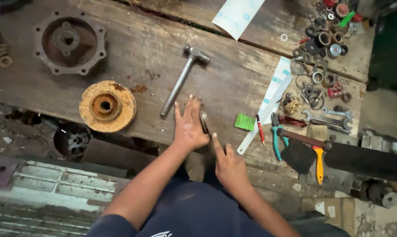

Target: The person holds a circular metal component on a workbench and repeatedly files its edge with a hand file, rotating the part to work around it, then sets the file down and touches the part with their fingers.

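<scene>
— What have your fingers got just now?

— My left hand point(189, 126) lies flat on the table point(141, 52), fingers spread and pointing away from me, pressing on the near edge of the wood. Against its thumb side sits a small dark metal piece point(204, 122), narrow and slanted. My right hand point(227, 164) comes up from below with the forefinger stretched out, its tip touching the lower end of that piece; the other fingers are curled in. Neither hand is clamped round it, as far as I can see: it is pinned between the two rather than gripped.

— What sort of piece is it?

— Hard to say. It is mostly hidden by my left hand and dim; possibly a flat blade or strip of metal, but I cannot tell.

— And round about?

— Just beyond my left fingertips lies a steel hammer point(183, 79), handle slanting towards me, head away. To the left of it stands a rusty round wheel point(107, 105) with a hub hole, and farther off a dark flanged housing point(69, 41) with bolt holes round its rim. To the right of my hands are a small green block point(244, 122), a red pen point(260, 129) and a long pale ruler point(268, 103) lying slantwise. Past those, teal-handled pliers point(276, 138), a couple of spanners point(328, 118), an orange-handled tool point(319, 164), and at the far right corner a heap of washers and rings point(323, 41).
</scene>
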